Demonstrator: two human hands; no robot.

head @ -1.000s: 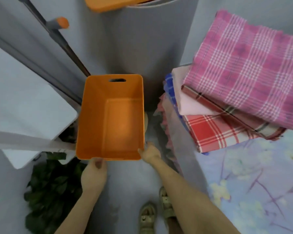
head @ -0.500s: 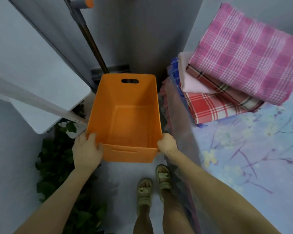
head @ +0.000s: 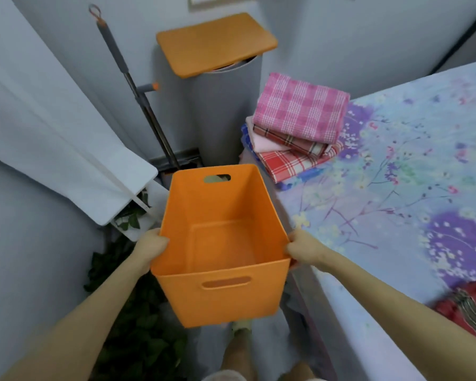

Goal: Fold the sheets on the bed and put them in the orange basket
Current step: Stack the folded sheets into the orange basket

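Observation:
An empty orange basket (head: pixel 220 295) is held in the air in front of me, over the floor beside the bed. My left hand (head: pixel 151 246) grips its left rim and my right hand (head: pixel 302 247) grips its right rim. A stack of folded sheets (head: pixel 297 133) lies on the bed's far left corner: a pink checked one on top, red plaid and pale pink ones beneath. The bed (head: pixel 396 204) has a floral lilac cover. A crumpled red striped cloth (head: pixel 470 309) lies at the bed's near right.
A grey bin with an orange lid (head: pixel 215 44) stands against the far wall. A mop handle (head: pixel 138 94) leans to its left. A white board (head: pixel 66 160) slants at the left, with a leafy plant (head: pixel 138 325) under it. My feet are below the basket.
The basket has been lifted off the floor and drawn towards me, both hands on its rim. The view has tilted up, showing the bin lid and more of the bed.

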